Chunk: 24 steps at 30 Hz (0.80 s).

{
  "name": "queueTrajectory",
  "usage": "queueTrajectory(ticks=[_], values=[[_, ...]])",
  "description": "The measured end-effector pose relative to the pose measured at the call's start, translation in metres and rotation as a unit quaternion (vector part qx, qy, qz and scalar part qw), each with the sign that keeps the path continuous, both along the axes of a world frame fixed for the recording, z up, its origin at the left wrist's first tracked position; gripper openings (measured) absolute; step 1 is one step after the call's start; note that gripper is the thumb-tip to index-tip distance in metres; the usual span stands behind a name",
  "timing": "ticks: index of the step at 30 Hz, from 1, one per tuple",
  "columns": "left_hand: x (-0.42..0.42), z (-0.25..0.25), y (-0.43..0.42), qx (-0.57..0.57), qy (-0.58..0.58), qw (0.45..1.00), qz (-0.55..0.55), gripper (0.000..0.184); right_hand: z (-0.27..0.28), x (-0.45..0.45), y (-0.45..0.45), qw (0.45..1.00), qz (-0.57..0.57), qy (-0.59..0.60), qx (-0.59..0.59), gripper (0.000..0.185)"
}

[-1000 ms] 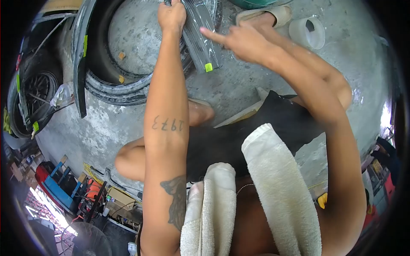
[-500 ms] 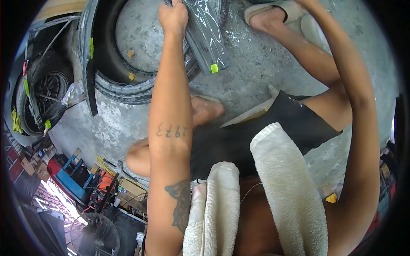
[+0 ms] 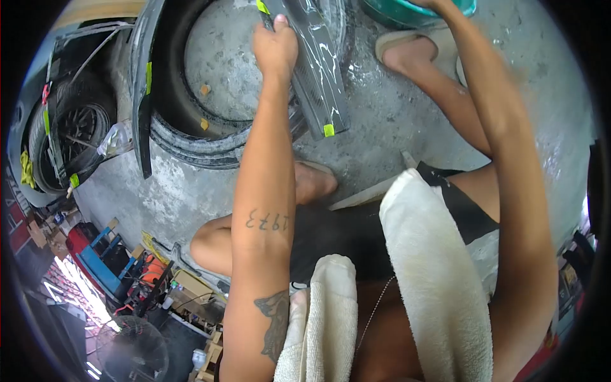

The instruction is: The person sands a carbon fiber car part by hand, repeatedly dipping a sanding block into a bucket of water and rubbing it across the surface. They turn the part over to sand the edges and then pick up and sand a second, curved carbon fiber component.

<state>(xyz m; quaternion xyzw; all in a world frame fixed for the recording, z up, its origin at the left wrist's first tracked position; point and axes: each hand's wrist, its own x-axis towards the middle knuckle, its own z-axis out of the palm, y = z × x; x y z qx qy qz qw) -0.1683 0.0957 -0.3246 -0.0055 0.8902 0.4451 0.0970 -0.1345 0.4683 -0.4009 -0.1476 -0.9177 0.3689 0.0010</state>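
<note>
My left hand (image 3: 277, 51) is closed around the near edge of a long dark panel (image 3: 315, 70) with a woven, carbon-fibre look. White wet streaks run down the panel, and bits of bright green tape mark its ends. The panel slants over the side of a black tire (image 3: 168, 76) lying flat on the floor. At the top edge of the view, my right hand (image 3: 428, 2) is by the rim of a teal basin (image 3: 388, 16). Most of that hand is cut off, so its fingers and anything in them are hidden.
Another dark curved strip (image 3: 143, 95) with green tape leans at the tire's left. A wheel (image 3: 79, 137) stands farther left. A floor fan (image 3: 130, 350) and cluttered tools lie lower left. A pale towel (image 3: 439, 274) hangs from my shoulders, over the concrete floor (image 3: 375, 121).
The view has shifted, so the panel and tire sit lower and the teal basin shows more. My left hand keeps its hold on the panel. My right forearm is blurred by motion.
</note>
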Motion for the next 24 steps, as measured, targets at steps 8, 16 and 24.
queueTrajectory(ticks=[8, 16, 24], values=[[-0.003, -0.013, -0.001, 0.01, 0.002, 1.0, 0.001, 0.05, 0.09, 0.084, -0.188, 0.981, 0.065, 0.16, -0.089, 0.027], [0.001, -0.003, 0.003, 0.001, -0.041, 0.999, 0.013, 0.05, 0.101, 0.103, -0.269, 0.987, 0.059, 0.077, 0.125, 0.039], [0.008, -0.002, 0.003, 0.025, -0.044, 0.999, 0.013, 0.048, 0.089, 0.161, -0.297, 0.993, 0.007, 0.047, 0.105, 0.036]])
